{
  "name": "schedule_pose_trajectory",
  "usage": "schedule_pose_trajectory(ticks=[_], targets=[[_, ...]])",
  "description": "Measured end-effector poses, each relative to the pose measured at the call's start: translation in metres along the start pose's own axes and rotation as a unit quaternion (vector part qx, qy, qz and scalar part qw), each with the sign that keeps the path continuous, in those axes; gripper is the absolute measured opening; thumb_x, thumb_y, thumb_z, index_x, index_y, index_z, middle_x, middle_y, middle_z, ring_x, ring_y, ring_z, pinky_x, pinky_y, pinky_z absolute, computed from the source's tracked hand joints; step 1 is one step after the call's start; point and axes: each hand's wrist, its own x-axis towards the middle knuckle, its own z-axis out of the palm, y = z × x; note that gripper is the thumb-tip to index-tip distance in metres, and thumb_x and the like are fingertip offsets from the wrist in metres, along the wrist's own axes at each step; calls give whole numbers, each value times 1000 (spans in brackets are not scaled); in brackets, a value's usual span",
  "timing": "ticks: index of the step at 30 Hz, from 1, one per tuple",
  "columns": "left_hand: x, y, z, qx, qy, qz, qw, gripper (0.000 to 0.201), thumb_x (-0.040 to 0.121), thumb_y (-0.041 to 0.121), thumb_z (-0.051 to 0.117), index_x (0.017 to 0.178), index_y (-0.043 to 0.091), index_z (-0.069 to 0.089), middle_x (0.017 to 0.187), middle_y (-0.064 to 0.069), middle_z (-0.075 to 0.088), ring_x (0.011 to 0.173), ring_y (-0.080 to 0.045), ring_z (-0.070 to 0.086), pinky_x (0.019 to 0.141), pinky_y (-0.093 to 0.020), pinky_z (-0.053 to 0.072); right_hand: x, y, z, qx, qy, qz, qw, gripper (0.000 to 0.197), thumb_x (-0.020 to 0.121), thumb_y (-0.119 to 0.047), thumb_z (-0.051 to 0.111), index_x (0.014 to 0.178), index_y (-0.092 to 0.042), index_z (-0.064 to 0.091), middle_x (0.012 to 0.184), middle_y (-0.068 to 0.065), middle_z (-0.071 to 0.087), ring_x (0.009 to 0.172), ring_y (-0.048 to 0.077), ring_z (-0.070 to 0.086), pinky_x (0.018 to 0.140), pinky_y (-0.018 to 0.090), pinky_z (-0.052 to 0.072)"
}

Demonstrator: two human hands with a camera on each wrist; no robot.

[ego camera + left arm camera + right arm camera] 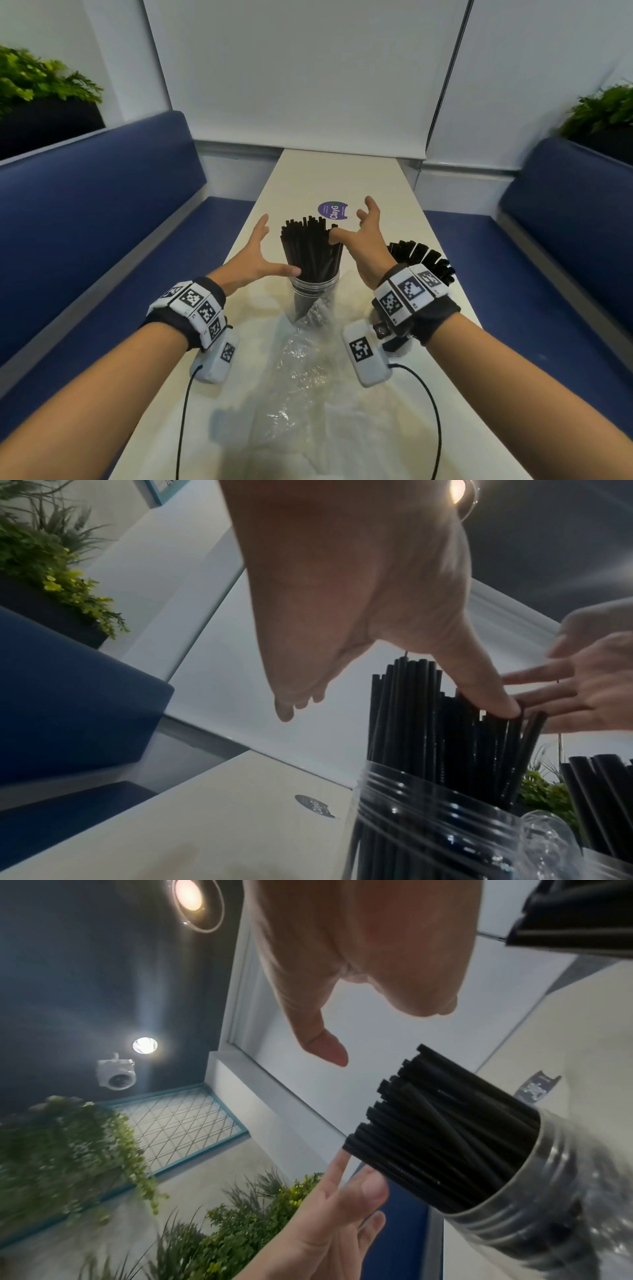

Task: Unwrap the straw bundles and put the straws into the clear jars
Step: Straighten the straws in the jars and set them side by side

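A clear jar [313,291] stands mid-table, packed with upright black straws [310,246]. My left hand [255,253] is spread open at the straws' left side, and its thumb [503,704] touches them. My right hand [366,236] is spread open at their right, thumb close to the straw tops, with a small gap in the right wrist view. Neither hand holds anything. The wrist views show the same straws [428,723] [445,1137] in the jar [428,818] [548,1191]. A second jar of black straws [421,257] stands behind my right wrist, partly hidden.
Crumpled clear plastic wrap [301,359] lies on the white table [394,192] in front of the jar. A purple round sticker [332,209] is on the table beyond the straws. Blue benches [102,212] run along both sides, with planters behind them.
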Motion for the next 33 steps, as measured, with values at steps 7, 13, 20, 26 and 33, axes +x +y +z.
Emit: schedule_pose_trajectory(ticks=[7, 13, 20, 26, 33], targets=[[-28, 6, 14, 26, 132, 113, 985, 113, 66, 35, 80, 146, 38, -1, 158, 11, 4, 144, -10, 9, 116, -33, 15, -48, -13, -25, -53, -15, -139, 989, 81, 74, -4, 54, 141, -26, 15, 147, -1, 26, 124, 4, 28, 99, 17, 25], [-61, 40, 80, -35, 39, 218, 975, 51, 80, 11, 70, 123, 26, 47, 123, 8, 58, 116, -2, 54, 103, -24, 43, -71, -2, -109, -144, 28, -202, 968, 86, 67, -8, 56, 140, -23, 13, 146, -10, 18, 126, -9, 25, 108, 14, 19], [-31, 38, 163, -18, 2, 63, 998, 100, 65, 17, 83, 140, 24, 18, 144, -2, 29, 135, -21, 31, 109, -31, 31, -46, 39, -177, -166, -77, 19, 983, 126, 67, -12, 79, 141, -33, -20, 157, -5, -10, 143, 9, -1, 113, 32, 13], [16, 44, 180, -28, -82, 37, 996, 144, 56, 24, 88, 141, 26, -27, 156, -2, 16, 144, -18, 17, 119, -44, 16, -25, 64, -168, -140, -118, 65, 981, 130, 64, -7, 81, 142, -27, -22, 157, 4, 3, 144, 18, 9, 113, 34, 15], [40, 42, 184, -47, -70, 74, 994, 99, 60, 3, 84, 131, 23, 18, 125, 4, 41, 125, -17, 40, 98, -26, 39, -6, 53, -155, -80, -168, -37, 982, 55, 70, 13, 69, 104, -25, 50, 105, -4, 57, 92, -14, 60, 77, 8, 49]])
